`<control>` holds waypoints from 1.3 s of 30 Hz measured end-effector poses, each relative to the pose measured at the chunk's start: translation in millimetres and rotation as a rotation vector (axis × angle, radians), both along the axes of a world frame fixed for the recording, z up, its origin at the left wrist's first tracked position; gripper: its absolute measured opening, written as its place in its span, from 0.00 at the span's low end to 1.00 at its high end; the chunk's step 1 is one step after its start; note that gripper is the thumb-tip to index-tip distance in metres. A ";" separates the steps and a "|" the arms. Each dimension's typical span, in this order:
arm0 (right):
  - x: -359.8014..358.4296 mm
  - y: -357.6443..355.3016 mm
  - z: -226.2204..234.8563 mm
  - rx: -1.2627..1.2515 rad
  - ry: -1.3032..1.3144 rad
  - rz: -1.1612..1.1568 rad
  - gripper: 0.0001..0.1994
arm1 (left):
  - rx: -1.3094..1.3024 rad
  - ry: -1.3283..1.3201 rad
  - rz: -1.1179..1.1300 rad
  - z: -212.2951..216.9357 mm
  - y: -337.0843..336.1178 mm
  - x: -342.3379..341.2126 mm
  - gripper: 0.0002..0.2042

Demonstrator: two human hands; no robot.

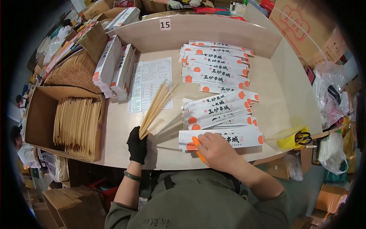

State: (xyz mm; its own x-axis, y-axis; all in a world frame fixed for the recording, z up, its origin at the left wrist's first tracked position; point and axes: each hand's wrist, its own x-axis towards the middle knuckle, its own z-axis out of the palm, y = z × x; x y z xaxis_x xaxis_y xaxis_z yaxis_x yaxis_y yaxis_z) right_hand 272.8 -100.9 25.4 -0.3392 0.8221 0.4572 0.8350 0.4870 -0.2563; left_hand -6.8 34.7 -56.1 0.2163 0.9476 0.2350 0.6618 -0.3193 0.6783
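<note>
The left hand [137, 147], gloved in black, is closed around a bundle of thin wooden sticks [154, 108] low down, near their lower ends. The bundle slants upward over the printed sheet [164, 68]; its upper ends fan out, with one stick visibly splayed to the right. Assessed risk: with so low a hold, any slackening of the fist could let the outer sticks slide free and scatter across the table [267, 110].

The right hand [219, 150], bare but for an orange cover [199, 149] apparently on the thumb, lies over the front stack of white paper sleeves [248, 140]. Whether it pinches a sleeve or merely presses the stack cannot be told — the fingers hide the contact. If it catches more than one layer, sleeves could drag out together or crease.

The front stack lies near the table's near edge; a backward pull of the hand could carry sleeves over it. Behind, further sleeves [215, 78] lie overlapped and askew, and a knock would likely spread them. At the right corner, scissors [304, 138] sit in a yellow pouch [286, 142] — a snag point should the right arm swing outward.
</note>
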 end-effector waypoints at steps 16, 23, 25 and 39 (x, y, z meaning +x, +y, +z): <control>12.4 13.8 18.5 -0.397 0.581 -0.343 0.09 | -0.304 -0.526 -0.006 35.2 -24.4 -14.2 0.09; 32.4 20.0 34.1 -0.488 0.955 -0.359 0.07 | -0.295 -0.363 -0.083 60.9 -34.4 -28.8 0.08; 34.2 18.4 30.1 -0.491 0.938 -0.348 0.06 | -0.246 -0.315 -0.119 62.9 -34.0 -30.8 0.08; -16.6 43.3 28.3 0.074 0.154 0.098 0.10 | -0.617 -0.780 -0.387 78.5 -33.5 60.8 0.16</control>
